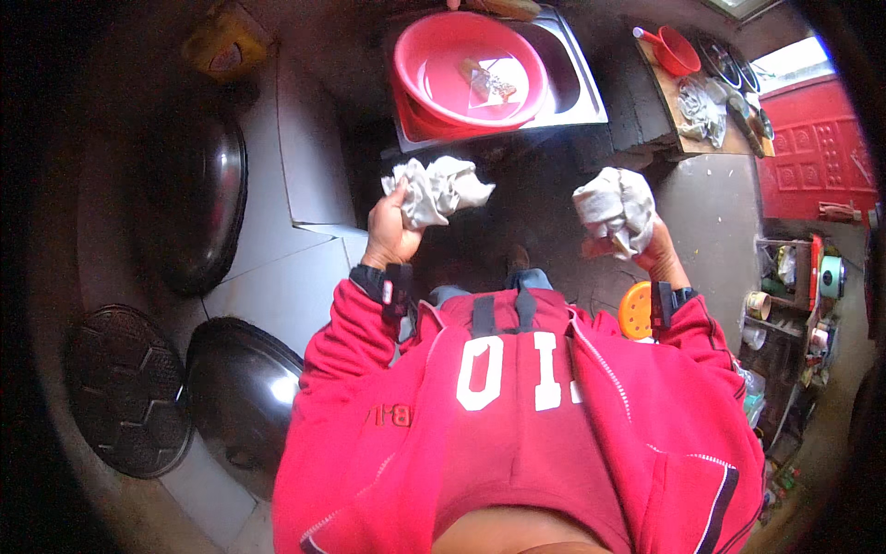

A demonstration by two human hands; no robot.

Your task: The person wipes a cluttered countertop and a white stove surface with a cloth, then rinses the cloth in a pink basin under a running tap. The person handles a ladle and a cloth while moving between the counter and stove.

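My left hand (393,232) grips a crumpled white cloth (443,187), thumb pressed over its near side. A second bunched white cloth (616,204) fills my right hand (654,246), and its folds hide most of the fingers. The two cloths are apart, each held in the air in front of my body. Beyond them a pink plastic basin (422,83) rests on a stainless steel sink (578,118). Something brownish and a bright reflection show inside the basin, too unclear to name.
Dark rounded lids (228,201) lie on the white tiled counter (277,270) at left. On a wooden tabletop (664,76) at right are a red plastic dipper (675,52) and a crumpled pale cloth (702,107). A cluttered shelf (782,318) and an orange perforated stool top (633,311) are near my right arm.
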